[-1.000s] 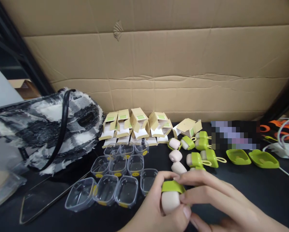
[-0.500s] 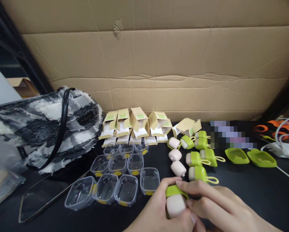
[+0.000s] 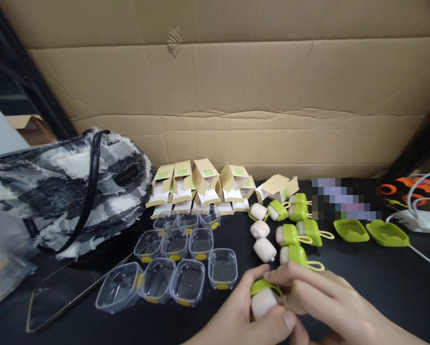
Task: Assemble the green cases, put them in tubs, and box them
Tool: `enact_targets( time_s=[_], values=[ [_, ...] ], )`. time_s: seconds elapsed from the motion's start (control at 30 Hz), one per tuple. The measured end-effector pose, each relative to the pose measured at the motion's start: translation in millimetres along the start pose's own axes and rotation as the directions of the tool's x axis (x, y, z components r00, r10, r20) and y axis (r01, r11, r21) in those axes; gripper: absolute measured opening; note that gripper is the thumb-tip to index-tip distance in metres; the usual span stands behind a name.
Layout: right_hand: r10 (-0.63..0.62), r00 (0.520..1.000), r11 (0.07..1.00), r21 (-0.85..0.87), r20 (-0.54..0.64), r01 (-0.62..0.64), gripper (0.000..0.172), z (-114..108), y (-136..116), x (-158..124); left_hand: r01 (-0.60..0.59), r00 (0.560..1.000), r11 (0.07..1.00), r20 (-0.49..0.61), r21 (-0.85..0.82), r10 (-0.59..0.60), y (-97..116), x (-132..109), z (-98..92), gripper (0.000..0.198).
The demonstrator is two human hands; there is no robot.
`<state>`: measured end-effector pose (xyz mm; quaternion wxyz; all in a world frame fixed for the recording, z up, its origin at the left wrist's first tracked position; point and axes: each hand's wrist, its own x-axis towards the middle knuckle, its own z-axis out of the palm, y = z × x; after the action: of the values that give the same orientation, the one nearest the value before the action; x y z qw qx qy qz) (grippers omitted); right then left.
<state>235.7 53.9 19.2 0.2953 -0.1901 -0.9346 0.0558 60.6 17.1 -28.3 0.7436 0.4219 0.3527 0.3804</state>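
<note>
At the bottom of the view, my left hand [image 3: 241, 314] is wrapped round a small cream rounded piece [image 3: 263, 304] with a green cover [image 3: 262, 286] over its top. My right hand [image 3: 319, 297] closes on the cover's right side, its fingertips hiding part of it. Just beyond my hands lie loose cream pieces [image 3: 265, 250]. To their right are several cream pieces in green covers with yellow loops, such as the nearest covered piece [image 3: 297, 255].
Clear plastic cups [image 3: 188, 282] with yellow labels stand in rows on the left. Opened small cardboard boxes [image 3: 207, 179] line the cardboard wall. A shaggy bag [image 3: 103, 182] is at far left. Green shells [image 3: 387, 233], white cables [image 3: 425, 220] and orange-handled tools [image 3: 412, 184] lie right.
My hands and the held piece have shifted slightly to the right in the view. My left thumb has moved up over the lower part of the cream piece.
</note>
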Motion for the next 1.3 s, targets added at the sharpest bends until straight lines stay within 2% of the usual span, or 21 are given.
enact_targets(
  time_s=[0.13,0.27,0.4,0.53,0.63,0.8,0.97,1.17,1.3],
  values=[
    [-0.026,0.999,0.999,0.032,0.022,0.025,0.016,-1,0,2,-0.031,1.0,1.0,0.001,-0.001,0.031,-9,4,-3.1,0.098],
    [-0.042,0.999,0.999,-0.009,0.008,0.042,0.016,-1,1,2,0.014,1.0,1.0,0.012,0.015,-0.014,-4,2,-0.2,0.089],
    [-0.089,0.995,0.995,-0.052,-0.053,0.086,0.019,7,4,0,0.003,1.0,1.0,-0.021,0.024,-0.002,-4,3,1.0,0.095],
    [-0.116,0.988,0.993,-0.033,-0.101,0.113,0.023,15,7,-2,0.078,0.996,0.997,-0.034,-0.021,-0.078,-1,2,2.0,0.095],
    [-0.096,0.993,0.995,-0.004,-0.068,0.096,0.021,14,7,-2,0.085,0.996,0.995,-0.025,-0.054,-0.086,-1,2,0.6,0.091],
    [-0.031,0.999,0.999,0.044,0.044,0.029,0.015,7,5,0,0.055,0.998,0.995,-0.031,-0.08,-0.058,-13,6,-5.5,0.086],
    [-0.027,0.999,0.994,0.103,0.032,0.023,0.016,7,3,1,0.077,0.996,0.993,-0.035,-0.094,-0.08,-17,6,-6.0,0.089],
    [0.047,0.998,0.995,0.086,0.05,-0.051,0.02,0,-3,-1,0.12,0.993,0.99,-0.013,-0.072,-0.121,-2,-2,-3.9,0.088],
    [0.1,0.995,0.979,0.178,0.016,-0.101,0.036,-4,3,2,0.01,1.0,0.999,0.015,-0.036,-0.01,17,-10,1.6,0.081]
  ],
)
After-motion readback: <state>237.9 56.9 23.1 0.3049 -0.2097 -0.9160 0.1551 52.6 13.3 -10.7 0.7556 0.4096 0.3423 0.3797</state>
